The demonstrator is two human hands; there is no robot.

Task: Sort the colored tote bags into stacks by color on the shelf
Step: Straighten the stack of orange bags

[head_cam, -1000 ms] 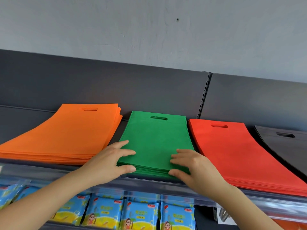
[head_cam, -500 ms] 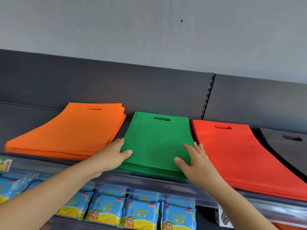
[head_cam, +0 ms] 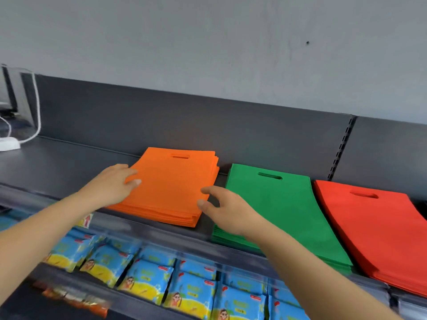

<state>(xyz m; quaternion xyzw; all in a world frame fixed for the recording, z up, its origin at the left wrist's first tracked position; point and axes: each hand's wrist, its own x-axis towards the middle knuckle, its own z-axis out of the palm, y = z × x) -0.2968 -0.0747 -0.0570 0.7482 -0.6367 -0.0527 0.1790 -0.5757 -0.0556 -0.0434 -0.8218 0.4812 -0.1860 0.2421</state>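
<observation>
Three stacks of flat tote bags lie side by side on the dark grey shelf [head_cam: 57,167]: an orange stack [head_cam: 172,185], a green stack [head_cam: 279,213] and a red stack [head_cam: 379,232]. My left hand [head_cam: 111,184] rests with relaxed fingers on the left edge of the orange stack. My right hand [head_cam: 227,212] hovers open in the gap between the orange and green stacks, fingertips next to the orange stack's right side and wrist over the green stack's front corner. Neither hand grips a bag.
A white power strip [head_cam: 8,144] with a white cable [head_cam: 37,107] sits at the shelf's far left. Below the shelf's front rail [head_cam: 147,229] hang several blue and yellow snack packets [head_cam: 147,280]. A grey back panel and wall rise behind the stacks.
Both hands left the green stack and moved left to the orange stack. The view swung left, so the black stack at the far right is almost out of sight.
</observation>
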